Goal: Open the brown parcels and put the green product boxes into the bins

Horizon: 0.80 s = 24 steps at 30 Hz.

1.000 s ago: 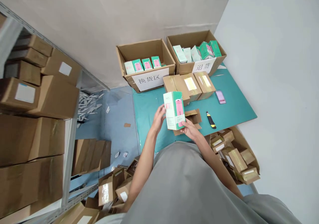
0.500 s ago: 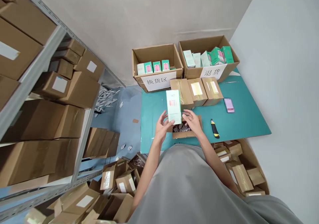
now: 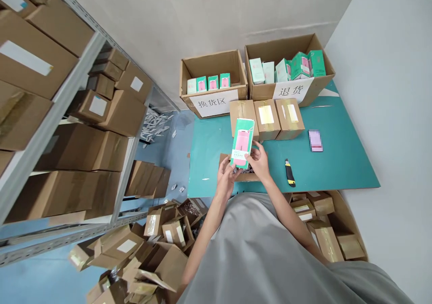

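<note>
Held up above the table is a green retail box (image 3: 243, 139) with a pink picture and a white band, its face tilted up at me. My left hand (image 3: 225, 177) has its fingers closed on the lower left corner. On the lower right edge my right hand (image 3: 259, 162) grips it, thumb across the front. Below and partly hidden by the hands and the box lies an open carton (image 3: 249, 177) with grey filler in it. Three small taped cartons (image 3: 266, 119) stand in a row just behind.
Two large labelled cartons, the left one (image 3: 214, 103) and the right one (image 3: 292, 90), hold similar retail boxes at the back. A utility knife (image 3: 289, 173) and a blurred phone-like object (image 3: 316, 140) lie right on the table (image 3: 340, 160). Shelving (image 3: 77, 72) and discarded cartons (image 3: 148, 254) are to the left.
The box has turned from its pale printed side to its green and pink face. My right hand has come from beside it to gripping its edge. The view has shifted slightly.
</note>
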{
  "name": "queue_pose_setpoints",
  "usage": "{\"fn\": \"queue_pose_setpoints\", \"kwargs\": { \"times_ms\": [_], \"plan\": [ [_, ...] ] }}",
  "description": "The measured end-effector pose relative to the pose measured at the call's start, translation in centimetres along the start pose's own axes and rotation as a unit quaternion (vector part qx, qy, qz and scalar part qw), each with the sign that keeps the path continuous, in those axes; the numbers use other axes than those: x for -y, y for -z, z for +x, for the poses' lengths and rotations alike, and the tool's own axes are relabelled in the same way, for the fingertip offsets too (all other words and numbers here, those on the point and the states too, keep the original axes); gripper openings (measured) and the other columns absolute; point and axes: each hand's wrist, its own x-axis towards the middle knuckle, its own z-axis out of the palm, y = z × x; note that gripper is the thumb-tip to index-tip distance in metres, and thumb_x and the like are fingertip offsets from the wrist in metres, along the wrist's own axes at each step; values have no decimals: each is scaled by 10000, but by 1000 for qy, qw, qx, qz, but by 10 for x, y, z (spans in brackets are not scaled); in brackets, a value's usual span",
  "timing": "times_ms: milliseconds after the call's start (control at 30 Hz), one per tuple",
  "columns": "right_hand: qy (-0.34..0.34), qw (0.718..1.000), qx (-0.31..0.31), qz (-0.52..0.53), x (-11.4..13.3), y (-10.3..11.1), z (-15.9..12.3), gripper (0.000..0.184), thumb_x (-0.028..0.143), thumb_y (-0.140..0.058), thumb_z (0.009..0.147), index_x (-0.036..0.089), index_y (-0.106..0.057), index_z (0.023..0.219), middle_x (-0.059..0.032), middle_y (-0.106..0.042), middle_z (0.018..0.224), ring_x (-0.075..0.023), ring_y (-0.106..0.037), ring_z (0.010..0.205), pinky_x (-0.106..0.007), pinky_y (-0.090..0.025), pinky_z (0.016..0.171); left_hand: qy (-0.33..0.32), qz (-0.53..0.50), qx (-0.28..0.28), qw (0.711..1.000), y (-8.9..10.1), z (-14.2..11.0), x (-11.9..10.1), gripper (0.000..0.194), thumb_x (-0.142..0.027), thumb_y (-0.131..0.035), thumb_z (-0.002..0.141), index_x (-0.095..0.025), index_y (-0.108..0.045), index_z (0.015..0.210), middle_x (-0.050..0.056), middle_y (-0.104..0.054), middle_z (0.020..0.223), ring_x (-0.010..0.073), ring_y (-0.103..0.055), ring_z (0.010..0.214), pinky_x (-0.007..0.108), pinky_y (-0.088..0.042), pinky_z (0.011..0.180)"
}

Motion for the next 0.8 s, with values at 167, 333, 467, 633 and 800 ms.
{"fn": "queue_pose_setpoints", "kwargs": {
  "times_ms": [167,333,467,633,800],
  "plan": [
    [10,999,30,9,-4,11,0,912,595,-969,789,307,-559,1551,-125,-804,1312,-381,-752,1296,-540,-667,1078,-7,-15,-27,999,-2,-5,16,813,-420,-1096,668,-256,-676,1346,114,-785,1354,344,-735,1363,556,-597,1202],
    [47,999,4,-10,-4,11,-2,829,562,-878,868,284,-571,1585,-157,-734,1504,-368,-710,1395,-542,-628,1156,-67,42,-53,995,-13,-12,19,831,-458,-1075,693,-272,-669,1394,134,-673,1543,366,-588,1556,483,-582,1216],
    [99,991,-40,-80,5,7,-10,883,482,-878,894,323,-516,1683,-161,-567,1706,-356,-667,1443,-524,-628,1153,-141,84,-82,983,-24,-14,20,855,-452,-1092,659,-271,-665,1377,142,-653,1583,376,-574,1559,477,-549,1242],
    [104,988,-36,-105,14,5,-12,878,410,-901,855,344,-557,1660,-136,-544,1727,-374,-560,1544,-502,-630,1154,-196,131,-58,970,-33,-21,23,935,-468,-1088,678,-298,-609,1462,164,-609,1597,369,-575,1556,421,-584,1177],
    [83,996,-23,-16,10,14,-2,796,410,-849,842,304,-560,1575,-156,-633,1631,-347,-705,1381,-463,-663,1050,-117,62,-35,991,-30,-23,19,932,-528,-1024,763,-342,-539,1536,139,-568,1648,339,-603,1525,448,-609,1155]
  ]
}}
